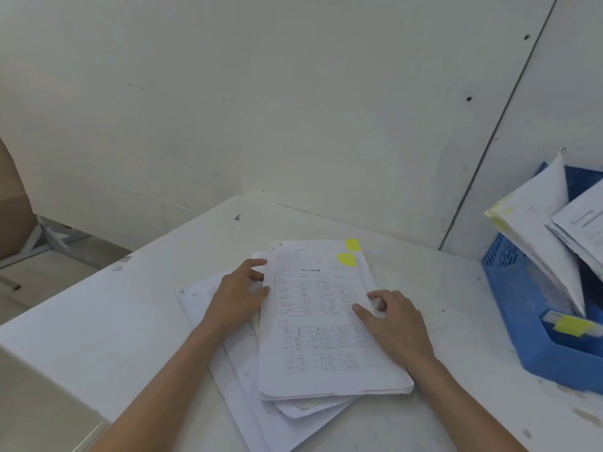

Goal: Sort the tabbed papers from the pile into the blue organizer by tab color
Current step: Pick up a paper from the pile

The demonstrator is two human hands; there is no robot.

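landmark: pile of papers [326,337], lying on the white table [114,321] straight ahead of me; all places below are read from it.
pile: several stapled bundles stacked unevenly, the lower ones fanned out to the left and toward me. the top bundle [319,353] shows printed tables.
tabs: two yellow tabs [347,259] at the pile's far right corner, one just behind the other.
left hand [238,295]: at the pile's left side, thumb against the left edge of the top bundle, fingers bent beside it. i cannot tell if it pinches the sheets.
right hand [394,324]: on the right half of the top bundle, thumb flat on the print, fingers bent at the right edge. i cannot tell if they hook under.
blue organizer [518,308]: well to the right of the pile, on the same table, partly cut by the frame edge.
sorted papers [538,236]: standing in the organizer, leaning away from the pile, with a yellow tab on the side facing the pile.
loose yellow tab [571,326]: in the organizer's near compartment.
wall [293,109]: white, behind the pile.
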